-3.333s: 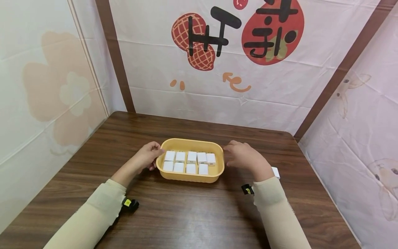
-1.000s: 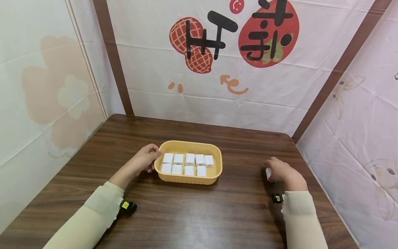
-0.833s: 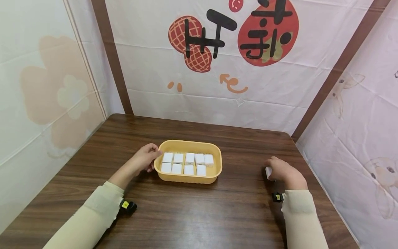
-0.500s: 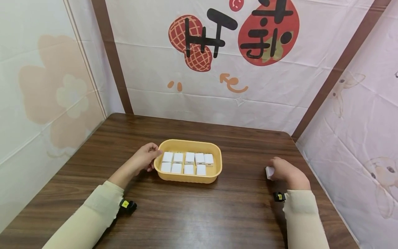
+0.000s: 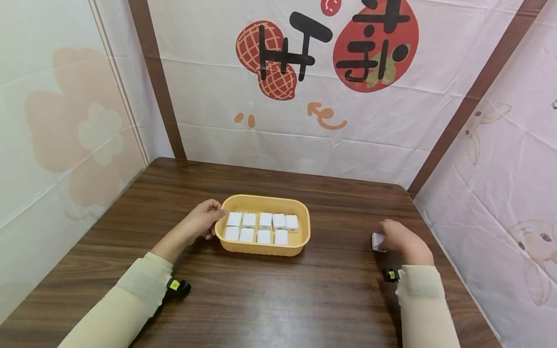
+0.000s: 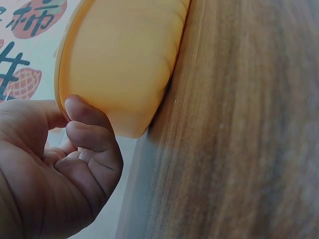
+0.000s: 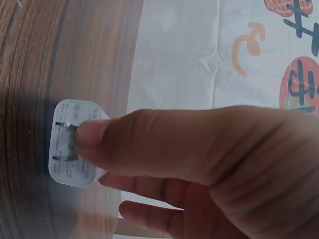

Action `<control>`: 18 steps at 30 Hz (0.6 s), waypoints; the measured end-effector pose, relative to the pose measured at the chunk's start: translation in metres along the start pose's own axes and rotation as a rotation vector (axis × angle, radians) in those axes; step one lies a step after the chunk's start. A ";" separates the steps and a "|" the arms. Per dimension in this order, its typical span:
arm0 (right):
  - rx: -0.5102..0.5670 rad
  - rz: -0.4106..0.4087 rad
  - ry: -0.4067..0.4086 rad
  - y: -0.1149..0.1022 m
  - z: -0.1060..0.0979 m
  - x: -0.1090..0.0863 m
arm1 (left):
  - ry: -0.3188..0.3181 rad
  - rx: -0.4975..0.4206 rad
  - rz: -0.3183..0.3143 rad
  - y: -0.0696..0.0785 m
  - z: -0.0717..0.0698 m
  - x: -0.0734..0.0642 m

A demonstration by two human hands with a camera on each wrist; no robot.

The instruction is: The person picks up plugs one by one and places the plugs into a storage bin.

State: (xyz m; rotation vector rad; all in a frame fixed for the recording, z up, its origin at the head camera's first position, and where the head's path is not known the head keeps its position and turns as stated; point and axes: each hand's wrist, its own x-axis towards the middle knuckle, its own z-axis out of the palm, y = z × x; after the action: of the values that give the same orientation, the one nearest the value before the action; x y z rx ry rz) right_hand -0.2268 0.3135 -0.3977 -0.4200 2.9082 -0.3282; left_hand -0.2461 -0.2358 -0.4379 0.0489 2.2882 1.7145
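A yellow plastic basket [image 5: 261, 249] sits mid-table, holding several white charger plugs [image 5: 265, 221] in two rows. My left hand [image 5: 201, 221] pinches the basket's left rim; in the left wrist view the curled fingers [image 6: 94, 134] press against the basket's outer wall [image 6: 119, 59]. Off to the right, my right hand [image 5: 401, 240] pinches another white charger plug [image 5: 377, 242] low over the table. The right wrist view shows this charger's printed face [image 7: 62, 172] with two metal prongs, the thumb [image 7: 94, 139] lying over that face and fingers behind it.
The brown wood-grain table [image 5: 270, 299] extends between basket and right hand. Behind it hangs a white printed cloth [image 5: 252, 150], with more cloth along both sides. A small black device [image 5: 179, 288] is strapped under each wrist.
My right hand has gone from beside the basket's right end to the loose charger plug on the right and now grips it, turning it slightly. The left hand stays at the basket rim.
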 end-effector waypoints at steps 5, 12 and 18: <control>0.018 -0.025 0.022 0.000 -0.001 0.000 | -0.001 0.001 0.000 0.000 0.000 0.001; 0.012 -0.086 0.036 -0.008 -0.001 0.004 | -0.003 0.009 0.000 0.001 -0.002 0.001; 0.011 -0.102 0.033 -0.021 -0.007 0.006 | -0.002 0.003 -0.004 -0.001 0.000 0.001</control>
State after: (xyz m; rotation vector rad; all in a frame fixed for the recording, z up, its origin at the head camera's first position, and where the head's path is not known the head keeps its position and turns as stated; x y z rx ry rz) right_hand -0.2284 0.2939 -0.3870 -0.5678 2.9218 -0.3696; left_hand -0.2473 -0.2357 -0.4389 0.0463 2.2878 1.7083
